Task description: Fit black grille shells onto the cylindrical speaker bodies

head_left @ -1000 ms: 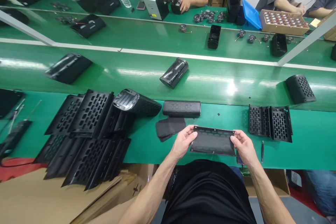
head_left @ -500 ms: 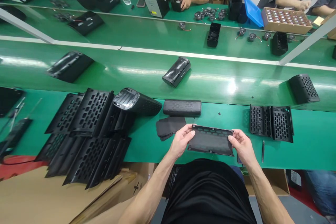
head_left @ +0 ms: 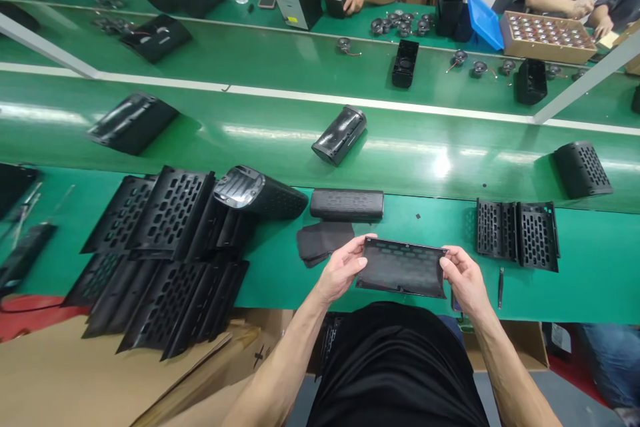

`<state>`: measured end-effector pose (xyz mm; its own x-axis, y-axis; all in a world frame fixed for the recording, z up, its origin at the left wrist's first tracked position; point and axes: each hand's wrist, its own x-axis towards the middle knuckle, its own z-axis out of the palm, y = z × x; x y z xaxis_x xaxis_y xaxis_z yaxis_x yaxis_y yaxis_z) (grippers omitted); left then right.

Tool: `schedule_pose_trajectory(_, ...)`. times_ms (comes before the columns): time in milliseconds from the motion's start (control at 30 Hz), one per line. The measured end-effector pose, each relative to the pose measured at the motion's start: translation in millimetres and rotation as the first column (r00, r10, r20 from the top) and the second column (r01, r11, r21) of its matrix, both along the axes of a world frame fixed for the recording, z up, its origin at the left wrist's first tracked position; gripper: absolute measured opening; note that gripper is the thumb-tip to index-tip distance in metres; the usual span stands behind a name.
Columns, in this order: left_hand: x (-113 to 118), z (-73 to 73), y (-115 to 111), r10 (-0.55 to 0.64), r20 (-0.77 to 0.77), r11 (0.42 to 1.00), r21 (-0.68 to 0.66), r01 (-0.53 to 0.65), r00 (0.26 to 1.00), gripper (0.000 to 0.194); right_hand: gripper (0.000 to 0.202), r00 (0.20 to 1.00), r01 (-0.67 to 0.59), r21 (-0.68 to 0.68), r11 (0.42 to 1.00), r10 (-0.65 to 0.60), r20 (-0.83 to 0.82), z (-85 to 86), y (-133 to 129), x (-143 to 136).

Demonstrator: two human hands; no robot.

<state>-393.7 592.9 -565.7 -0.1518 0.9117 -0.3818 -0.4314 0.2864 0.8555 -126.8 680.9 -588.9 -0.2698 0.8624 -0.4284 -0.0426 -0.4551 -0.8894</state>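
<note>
A black speaker grille [head_left: 403,268], curved and lined with dark mesh, is held level between my two hands above the table's front edge. My left hand [head_left: 343,270] grips its left end, thumb on the inner face. At the right end, my right hand [head_left: 464,278] pinches the corner with thumb and fingers. Beyond my left hand lies a small stack of dark mesh sheets [head_left: 324,242]. Just behind that rests a closed black speaker [head_left: 347,204]. Two perforated grilles [head_left: 517,232] stand to the right, near a thin black tool [head_left: 501,288].
Many perforated grilles [head_left: 165,260] are piled on the left beside a speaker body [head_left: 260,192]. Speaker housings [head_left: 340,135] lie on the green conveyor [head_left: 250,167]. Across it, co-workers handle parts near loose drivers [head_left: 400,24] and a cardboard tray of drivers [head_left: 547,37]. A cardboard box [head_left: 60,373] sits lower left.
My left thumb has slid slightly left and down along the grille's end. The grille has tilted a little. On the far right, a co-worker's hand has come down near the driver tray.
</note>
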Motion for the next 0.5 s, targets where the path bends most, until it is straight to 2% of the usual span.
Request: schedule_pose_trajectory(500, -1, -1.6, -15, -0.008, 0.043, 0.999, 0.050, 0.006, 0.999, 0.062, 0.042, 1.000, -0.016, 0.021, 1.000, 0.016, 0.003, 4.7, 5, -3)
